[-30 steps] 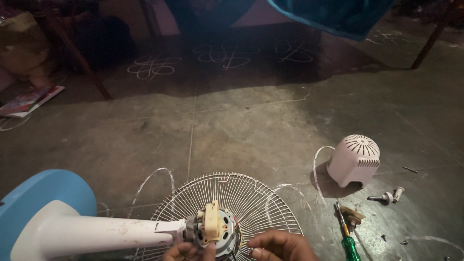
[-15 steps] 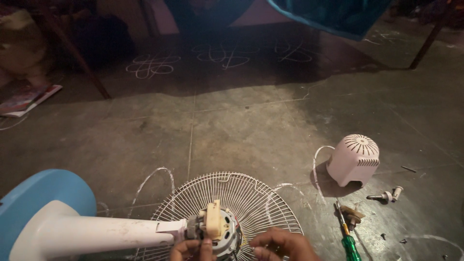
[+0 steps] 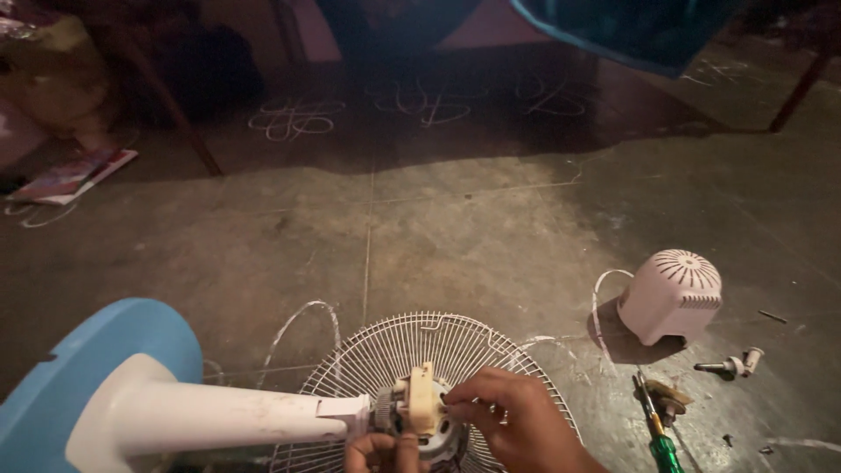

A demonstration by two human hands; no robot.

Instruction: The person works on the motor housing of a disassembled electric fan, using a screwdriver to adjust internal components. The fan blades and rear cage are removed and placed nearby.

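Note:
A pedestal fan lies on its side on the floor: blue round base (image 3: 79, 368), white pole (image 3: 219, 413), and a bare motor (image 3: 420, 412) with a cream part on top. Behind the motor rests the white wire fan guard (image 3: 420, 346). My right hand (image 3: 517, 420) pinches at the right side of the cream part on the motor. My left hand (image 3: 381, 451) grips the motor from below at the frame's bottom edge; only its fingers show.
A white vented motor cover (image 3: 673, 295) stands on the concrete floor to the right. Beside it lie a green-handled screwdriver (image 3: 655, 431), a small knob part (image 3: 731, 365) and loose screws. A magazine (image 3: 74, 175) lies far left. Chalk patterns mark the floor at the back.
My right hand has moved up from the frame's bottom onto the motor's right side. The left hand stays under the motor. The fan has barely shifted.

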